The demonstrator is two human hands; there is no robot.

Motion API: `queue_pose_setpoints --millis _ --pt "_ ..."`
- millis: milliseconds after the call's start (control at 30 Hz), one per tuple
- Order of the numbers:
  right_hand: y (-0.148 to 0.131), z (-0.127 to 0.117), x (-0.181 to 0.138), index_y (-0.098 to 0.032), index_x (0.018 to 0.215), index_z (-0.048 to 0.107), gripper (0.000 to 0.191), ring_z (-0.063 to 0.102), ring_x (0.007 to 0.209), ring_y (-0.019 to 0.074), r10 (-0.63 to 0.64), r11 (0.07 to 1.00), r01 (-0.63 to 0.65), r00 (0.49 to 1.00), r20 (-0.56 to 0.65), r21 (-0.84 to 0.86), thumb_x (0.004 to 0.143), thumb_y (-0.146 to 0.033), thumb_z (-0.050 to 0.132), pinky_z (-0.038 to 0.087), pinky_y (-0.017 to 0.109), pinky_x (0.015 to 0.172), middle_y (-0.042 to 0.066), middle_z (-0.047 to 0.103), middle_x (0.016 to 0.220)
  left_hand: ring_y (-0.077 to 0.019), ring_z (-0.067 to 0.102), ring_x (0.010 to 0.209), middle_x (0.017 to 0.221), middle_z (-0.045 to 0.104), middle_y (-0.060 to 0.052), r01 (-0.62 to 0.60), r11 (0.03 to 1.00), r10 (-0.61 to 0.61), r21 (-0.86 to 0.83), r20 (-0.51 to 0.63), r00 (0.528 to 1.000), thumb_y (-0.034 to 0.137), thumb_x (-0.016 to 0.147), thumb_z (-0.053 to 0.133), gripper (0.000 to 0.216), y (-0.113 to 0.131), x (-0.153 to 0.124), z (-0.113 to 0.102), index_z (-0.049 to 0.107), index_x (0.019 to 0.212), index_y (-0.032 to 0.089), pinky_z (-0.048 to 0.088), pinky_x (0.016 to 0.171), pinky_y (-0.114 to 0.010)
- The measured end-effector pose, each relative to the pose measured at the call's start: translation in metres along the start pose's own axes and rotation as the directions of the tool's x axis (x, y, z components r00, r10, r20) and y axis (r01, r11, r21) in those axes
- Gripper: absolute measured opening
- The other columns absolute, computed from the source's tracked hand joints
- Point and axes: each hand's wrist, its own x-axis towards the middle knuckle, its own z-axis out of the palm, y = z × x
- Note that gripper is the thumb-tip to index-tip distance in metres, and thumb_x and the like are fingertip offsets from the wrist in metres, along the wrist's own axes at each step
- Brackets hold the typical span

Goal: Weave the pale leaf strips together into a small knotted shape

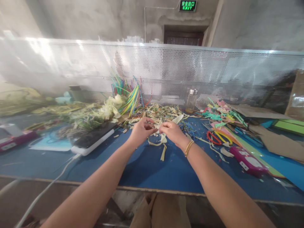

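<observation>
The left hand (142, 131) and right hand (173, 131) together pinched pale strips (163, 138), a clear bottle (191, 102) standing at two o'clock from them.

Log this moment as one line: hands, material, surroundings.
left hand: at pale strips, grip unclear | right hand: pinching pale strips | beyond: tangled strip pile, bottle | surface: blue table

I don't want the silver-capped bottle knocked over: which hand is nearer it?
Right. The right hand is this side of the bottle, slightly left of it; the left hand is also this side, but farther left.
</observation>
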Motion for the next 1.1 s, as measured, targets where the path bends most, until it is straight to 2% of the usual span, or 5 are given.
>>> queue_pose_setpoints --millis 167,400,600,833,1100 --pt "0.008 0.002 0.003 -0.017 0.071 0.062 0.019 0.053 0.061 0.0120 -0.087 0.996 0.088 0.996 -0.021 0.005 0.073 -0.036 0.062 0.039 0.026 0.060 0.001 0.062 0.068 -0.0121 0.057 0.054 0.066 0.064 0.002 -0.027 0.999 0.027 0.018 -0.010 1.000 0.032 0.060 0.075 0.047 0.002 -0.001 0.000 0.049 0.097 0.018 0.039 0.051 -0.022" --pt "0.008 0.000 0.002 -0.021 0.090 0.062 0.025 0.051 0.064 0.0130 -0.213 0.970 0.203 0.974 -0.073 -0.131 0.072 -0.037 0.068 0.041 0.027 0.062 -0.001 0.056 0.069 -0.0149 0.060 0.058 0.071 0.069 0.000 -0.056 0.993 0.056 0.102 0.004 0.998 0.032 0.063 0.072 0.045 0.006 -0.007 0.005 0.046 0.098 0.021 0.041 0.053 -0.024" --pt "-0.002 -0.003 -0.001 -0.023 0.074 0.069 0.006 0.051 0.085 0.0185 -0.349 0.875 0.292 0.933 -0.085 -0.387 0.070 -0.028 0.071 0.039 0.035 0.080 0.004 0.055 0.081 -0.0147 0.059 0.058 0.068 0.067 0.001 -0.151 0.963 0.142 0.221 0.057 0.988 0.026 0.064 0.070 0.043 0.006 -0.009 0.007 0.048 0.101 0.021 0.039 0.056 -0.024" --pt "-0.013 -0.006 -0.002 -0.023 0.078 0.065 0.007 0.052 0.084 0.0149 -0.437 0.899 0.430 0.885 -0.163 -0.080 0.079 -0.029 0.062 0.040 0.032 0.080 0.001 0.059 0.084 -0.0132 0.056 0.058 0.066 0.063 0.002 -0.188 0.960 0.158 0.209 0.154 0.975 0.024 0.063 0.070 0.025 0.006 -0.012 0.010 0.056 0.083 0.020 0.039 0.055 -0.023" --pt "-0.007 -0.006 0.003 -0.022 0.086 0.064 0.021 0.053 0.077 0.0136 -0.329 0.932 0.356 0.907 -0.263 0.061 0.079 -0.041 0.060 0.042 0.029 0.072 0.002 0.063 0.088 -0.0091 0.050 0.053 0.059 0.057 0.002 -0.045 0.999 0.048 -0.020 0.211 0.976 0.032 0.062 0.074 0.024 0.000 -0.009 0.013 0.060 0.073 0.016 0.037 0.052 -0.021"
